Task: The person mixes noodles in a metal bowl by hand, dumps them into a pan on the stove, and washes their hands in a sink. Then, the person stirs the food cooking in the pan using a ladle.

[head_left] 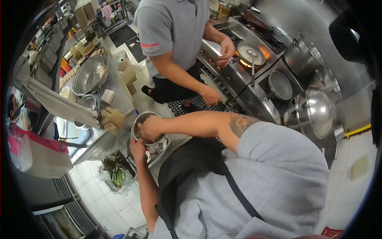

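A round metal pot [136,120] is tilted below me beside the steel counter. My left hand [137,149] is closed on the near side of its rim. My right hand [149,127] reaches into the pot, fingers curled downward; whatever they hold is hidden. The pot rests over a bin-like container [162,153] with plastic in it. A small white curved piece [148,156] shows just under my left hand. On the floor close by lies a clear plastic bag [116,175] of leafy green scraps.
A co-worker [173,40] stands ahead, hands near the stove. A pan [251,52] with a ladle sits over flame; another pan [280,85] and large pots [304,55] stand nearby. On the left counter are a wide metal bowl [90,75] and a cloth glove [113,119].
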The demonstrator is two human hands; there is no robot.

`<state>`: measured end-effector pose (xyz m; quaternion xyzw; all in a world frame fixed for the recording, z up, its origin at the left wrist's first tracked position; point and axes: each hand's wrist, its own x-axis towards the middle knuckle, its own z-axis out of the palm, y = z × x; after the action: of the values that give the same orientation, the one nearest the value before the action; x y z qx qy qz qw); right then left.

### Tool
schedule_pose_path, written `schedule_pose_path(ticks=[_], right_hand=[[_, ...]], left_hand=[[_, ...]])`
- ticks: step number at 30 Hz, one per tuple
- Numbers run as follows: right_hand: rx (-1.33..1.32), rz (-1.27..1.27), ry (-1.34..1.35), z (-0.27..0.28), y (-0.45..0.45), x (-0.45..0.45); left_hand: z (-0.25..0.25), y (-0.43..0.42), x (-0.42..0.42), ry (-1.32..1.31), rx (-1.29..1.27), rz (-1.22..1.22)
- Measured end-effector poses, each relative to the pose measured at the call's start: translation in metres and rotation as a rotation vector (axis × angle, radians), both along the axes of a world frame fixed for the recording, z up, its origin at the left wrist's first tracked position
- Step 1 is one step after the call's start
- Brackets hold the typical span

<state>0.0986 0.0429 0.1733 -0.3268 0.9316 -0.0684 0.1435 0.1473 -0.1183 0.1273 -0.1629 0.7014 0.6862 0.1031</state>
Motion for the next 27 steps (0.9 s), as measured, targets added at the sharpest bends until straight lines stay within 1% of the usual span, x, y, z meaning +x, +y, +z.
schedule_pose_path(ticks=[1, 2, 5, 6, 8, 9, 11, 13, 14, 15, 17, 18, 20, 21, 22, 23, 24, 25, 26, 27], right_hand=[[0.015, 0.032, 0.03, 0.008, 0.004, 0.004], [-0.007, 0.132, 0.067, 0.023, 0.012, 0.008], [-0.25, 0.35, -0.055, -0.016, 0.021, -0.009], [-0.199, 0.311, -0.063, -0.024, 0.017, -0.013], [-0.095, 0.247, -0.064, -0.032, 0.011, -0.009], [-0.112, 0.167, -0.108, -0.022, 0.009, -0.002], [-0.163, 0.065, -0.045, -0.028, 0.001, 0.003], [-0.187, -0.031, -0.039, -0.022, -0.003, 0.007], [-0.213, -0.075, -0.027, -0.015, -0.006, 0.008], [-0.177, -0.069, -0.057, -0.007, -0.007, 0.005], [-0.103, -0.06, -0.126, 0.007, -0.008, -0.002], [-0.167, -0.09, -0.059, 0.009, -0.008, -0.006], [-0.185, -0.164, -0.063, 0.018, -0.006, -0.016], [-0.173, -0.215, -0.068, 0.021, -0.006, -0.023], [-0.162, -0.263, -0.082, 0.019, -0.008, -0.03], [-0.239, -0.179, 0.014, -0.01, -0.006, -0.047], [-0.18, -0.178, 0.025, -0.005, -0.003, -0.059], [-0.122, -0.179, 0.041, 0.002, 0.001, -0.068], [-0.239, -0.256, 0.017, -0.004, 0.01, -0.082], [-0.355, -0.341, 0.003, -0.009, 0.019, -0.09]], left_hand=[[0.003, 0.0, 0.001, -0.011, 0.014, -0.005], [-0.001, -0.005, -0.002, -0.04, 0.035, -0.009], [-0.012, -0.015, -0.008, -0.049, 0.173, -0.031], [-0.024, -0.016, -0.012, -0.014, 0.099, -0.014], [-0.022, -0.009, -0.012, -0.011, 0.051, 0.048], [-0.023, -0.006, -0.012, -0.031, 0.042, 0.086], [-0.01, 0.001, -0.005, -0.058, 0.04, 0.106], [-0.022, 0.0, -0.006, -0.02, 0.109, 0.118], [-0.015, 0.004, -0.003, -0.022, 0.127, 0.126], [-0.01, 0.007, -0.003, -0.024, 0.146, 0.131], [-0.006, 0.004, -0.003, 0.009, 0.088, 0.11], [0.001, 0.004, -0.004, 0.038, 0.052, 0.084], [0.002, 0.007, -0.011, 0.091, -0.063, 0.051], [0.012, 0.011, -0.014, 0.142, -0.078, 0.022], [0.02, 0.013, -0.017, 0.182, -0.098, -0.004], [0.018, 0.012, -0.023, 0.202, -0.121, -0.019], [0.014, 0.011, -0.031, 0.225, -0.145, -0.036], [0.03, 0.016, -0.036, 0.156, -0.117, -0.007], [0.047, 0.023, -0.041, 0.098, -0.085, 0.02], [0.044, 0.024, -0.047, 0.076, -0.035, 0.012]])
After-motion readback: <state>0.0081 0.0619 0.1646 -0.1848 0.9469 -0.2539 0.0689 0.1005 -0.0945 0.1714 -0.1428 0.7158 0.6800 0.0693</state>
